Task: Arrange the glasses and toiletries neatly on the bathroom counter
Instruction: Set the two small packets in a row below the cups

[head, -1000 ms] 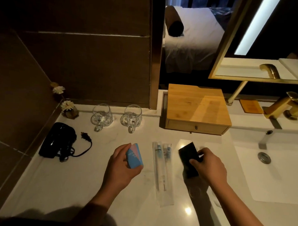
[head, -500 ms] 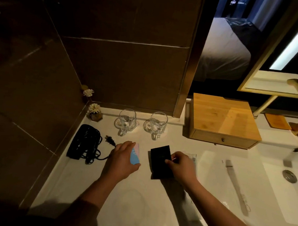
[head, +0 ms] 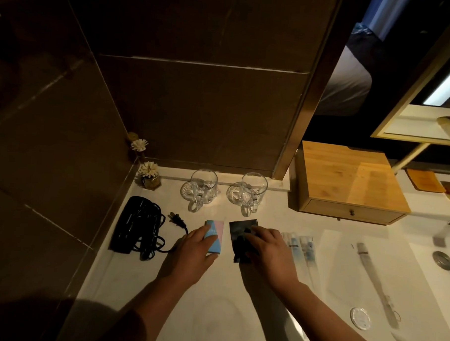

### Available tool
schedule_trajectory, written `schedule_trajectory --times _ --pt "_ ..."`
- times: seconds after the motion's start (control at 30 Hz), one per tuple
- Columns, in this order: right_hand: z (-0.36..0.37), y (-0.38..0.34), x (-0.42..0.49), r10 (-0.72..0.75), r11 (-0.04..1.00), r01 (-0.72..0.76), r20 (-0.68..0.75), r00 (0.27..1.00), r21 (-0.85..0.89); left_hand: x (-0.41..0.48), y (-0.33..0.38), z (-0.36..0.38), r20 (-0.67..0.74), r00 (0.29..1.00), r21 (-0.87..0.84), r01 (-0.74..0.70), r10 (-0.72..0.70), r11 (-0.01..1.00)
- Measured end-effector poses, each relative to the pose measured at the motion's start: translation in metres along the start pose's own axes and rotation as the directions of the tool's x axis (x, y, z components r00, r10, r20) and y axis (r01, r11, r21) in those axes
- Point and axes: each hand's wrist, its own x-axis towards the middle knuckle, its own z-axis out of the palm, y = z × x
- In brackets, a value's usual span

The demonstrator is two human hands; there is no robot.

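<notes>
Two glass mugs [head: 202, 187] [head: 251, 193] stand on clear coasters at the back of the white counter [head: 126, 277]. In front of them a small blue-and-pink box [head: 216, 233] lies flat, with my left hand [head: 193, 254] gripping its near end. Right beside it lies a black packet [head: 240, 235], and my right hand [head: 269, 249] presses down on it with fingers spread. Wrapped toothbrushes [head: 299, 244] lie just right of my right hand.
A black hair dryer [head: 136, 227] with coiled cord and plug lies at the left by the wall. A small flower vase [head: 150, 176] stands in the corner. A wooden drawer box [head: 347, 180] sits back right; a wrapped comb [head: 376, 280], round cap [head: 359, 315] and sink drain [head: 443, 259] lie further right.
Both hands carried the box and the black packet leftward and set them down flat, side by side, in front of the mugs. My view turned left with them.
</notes>
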Motion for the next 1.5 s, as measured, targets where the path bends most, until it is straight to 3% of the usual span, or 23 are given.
schedule_trajectory --times 0.1,0.33,0.57,1.17,1.33,1.5 --pt "0.004 -0.005 0.003 0.004 0.999 -0.002 0.047 0.999 -0.038 0.009 -0.006 0.001 0.011 0.999 0.114 -0.04 0.039 0.993" --pt "0.007 -0.004 0.009 0.104 0.994 -0.105 -0.013 0.994 -0.04 0.017 -0.016 0.003 0.014 0.999 0.215 -0.049 0.047 0.975" --pt "0.013 -0.004 0.01 0.135 0.991 -0.135 -0.016 0.991 -0.025 0.019 -0.021 0.01 0.032 0.999 0.181 -0.026 0.021 0.983" --pt "0.01 0.0 0.012 0.159 0.985 -0.159 0.001 0.987 0.07 0.014 -0.02 0.005 -0.102 0.994 0.121 -0.026 0.038 0.992" --pt "0.009 0.002 0.007 0.175 0.976 -0.174 0.005 0.985 0.131 0.007 -0.015 0.002 -0.121 0.992 0.116 -0.029 0.043 0.993" --pt "-0.01 0.006 -0.008 0.204 0.951 -0.187 -0.045 0.978 0.247 -0.007 0.006 0.001 -0.159 0.985 0.002 -0.06 0.059 0.998"
